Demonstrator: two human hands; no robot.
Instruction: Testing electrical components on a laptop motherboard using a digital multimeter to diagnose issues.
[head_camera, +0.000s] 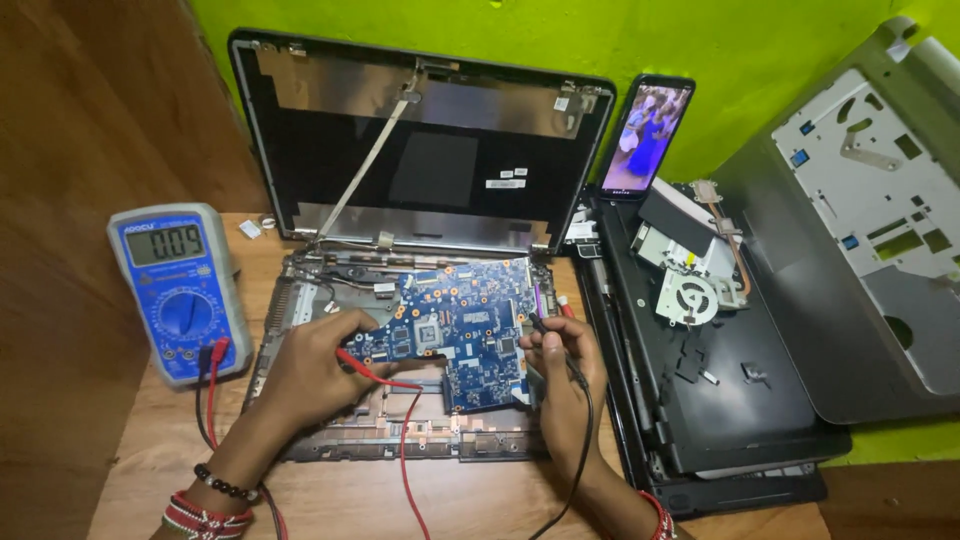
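An opened laptop base (300, 300) lies on the wooden table with its blue circuit board (460, 325) bare. My left hand (315, 370) holds a red test probe (365, 370) against the board's left edge. My right hand (560, 360) grips a black test probe (545, 328) at the board's right edge. Red and black leads run back to a blue multimeter (180, 290) standing at the left, its display lit. The laptop's empty screen lid (420, 150) stands upright behind the board.
A phone (645, 135) leans on the green wall, playing video. At the right a black laptop casing (720, 400) carries a cooling fan with heat pipe (690, 295). A grey laptop cover (880, 220) leans at the far right. A wooden wall closes the left side.
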